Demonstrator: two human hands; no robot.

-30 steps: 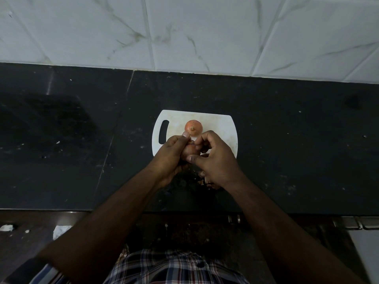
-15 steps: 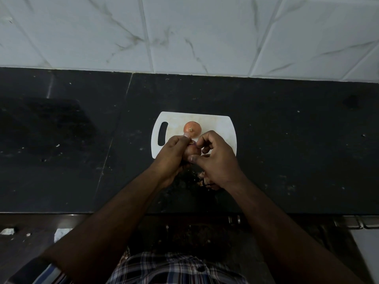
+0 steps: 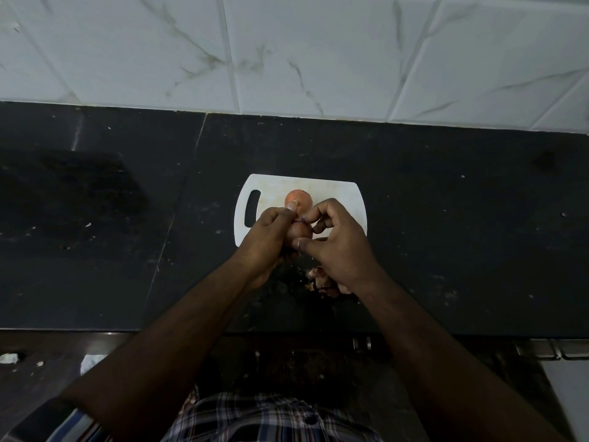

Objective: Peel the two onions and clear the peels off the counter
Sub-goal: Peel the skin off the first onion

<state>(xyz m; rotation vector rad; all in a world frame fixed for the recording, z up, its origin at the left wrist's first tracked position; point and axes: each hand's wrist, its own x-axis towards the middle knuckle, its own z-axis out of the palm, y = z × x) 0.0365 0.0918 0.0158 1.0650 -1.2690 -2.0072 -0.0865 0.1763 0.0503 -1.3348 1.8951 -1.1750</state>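
Note:
An unpeeled orange-brown onion (image 3: pixel 299 199) rests on the white cutting board (image 3: pixel 338 196). A second onion (image 3: pixel 298 232) is held between both hands above the board's near edge, mostly hidden by fingers. My left hand (image 3: pixel 266 237) grips it from the left, thumb up at its top. From the right, my right hand (image 3: pixel 334 240) has its fingers curled at the onion's top and its thumb against the onion's side. Loose onion peels (image 3: pixel 322 279) lie on the black counter (image 3: pixel 462 250) under my right wrist.
A white marble-tiled wall (image 3: pixel 287 52) backs the counter. The counter's front edge runs across the frame below my forearms. Small white scraps (image 3: pixel 9 358) lie on the dark floor at lower left. A metal handle (image 3: pixel 554 350) shows at lower right.
Both hands stay on the held onion. My right index finger has lifted and curled closer to the onion's top near my left thumb. The onion on the board has not moved.

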